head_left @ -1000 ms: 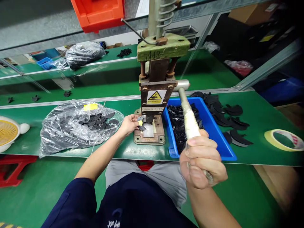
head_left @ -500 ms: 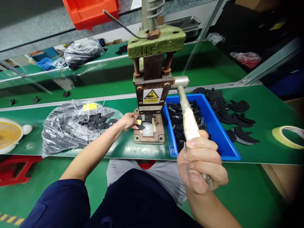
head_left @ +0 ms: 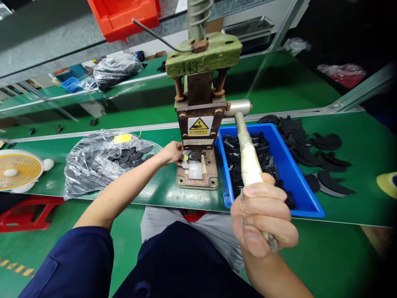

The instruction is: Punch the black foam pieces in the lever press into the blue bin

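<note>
My right hand (head_left: 265, 215) is wrapped round the taped lever handle (head_left: 249, 159) of a manual press (head_left: 200, 109) with a green top plate. Under the press head, my left hand (head_left: 172, 152) pinches a thin dark piece (head_left: 184, 164) at the left edge of the press base (head_left: 182, 181). A yellow patch shows by the fingertips; I cannot tell whether it belongs to the piece. Part of the piece is hidden by the fingers. Just right of it lies a pale block (head_left: 195, 169) on the base.
A blue bin (head_left: 305, 196) of black parts stands right of the press, with loose curved black pieces (head_left: 328, 142) beyond. Left are a clear bag (head_left: 89, 165) of black discs and a fan (head_left: 18, 169). An orange bin (head_left: 124, 18) hangs above.
My left hand has moved slightly up and inward with the piece, which now shows a greyer face. The right hand keeps its grip on the lever. The view has shifted a little.
</note>
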Available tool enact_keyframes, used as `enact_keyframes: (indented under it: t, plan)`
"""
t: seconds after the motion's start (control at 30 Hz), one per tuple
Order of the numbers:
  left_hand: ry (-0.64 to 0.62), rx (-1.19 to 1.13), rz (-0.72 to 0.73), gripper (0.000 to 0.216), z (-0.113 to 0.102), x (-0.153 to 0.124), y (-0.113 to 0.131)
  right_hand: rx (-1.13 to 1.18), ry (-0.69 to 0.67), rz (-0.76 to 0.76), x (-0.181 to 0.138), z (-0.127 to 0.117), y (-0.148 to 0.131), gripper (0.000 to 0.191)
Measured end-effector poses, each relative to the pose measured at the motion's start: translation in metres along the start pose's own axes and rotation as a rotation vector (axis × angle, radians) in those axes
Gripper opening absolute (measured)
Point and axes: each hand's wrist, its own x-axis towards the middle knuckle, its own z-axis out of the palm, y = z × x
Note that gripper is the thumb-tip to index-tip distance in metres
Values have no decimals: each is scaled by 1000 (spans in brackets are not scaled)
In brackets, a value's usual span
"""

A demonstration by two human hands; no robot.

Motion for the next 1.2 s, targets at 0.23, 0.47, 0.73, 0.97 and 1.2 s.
enact_keyframes:
  t: [0.23,0.47,0.73,0.97,1.2]
  plan:
    - [-65,-202,-101,30,1,-5,-8,-11,22,-31,1,2,0,16]
    - [12,-192,-67,26,-7,-14,-24,-39,48,-30,2,4,1,17]
    - [480,780,79,18,-110,-31,-73,26,170,-144,3,11,16,29]
    - [292,1210,154,31,-146,-15,-81,-28,172,-113,4,13,12,32]
    - [319,1205,247,30,-150,-16,-73,-85,127,-94,3,9,10,27]
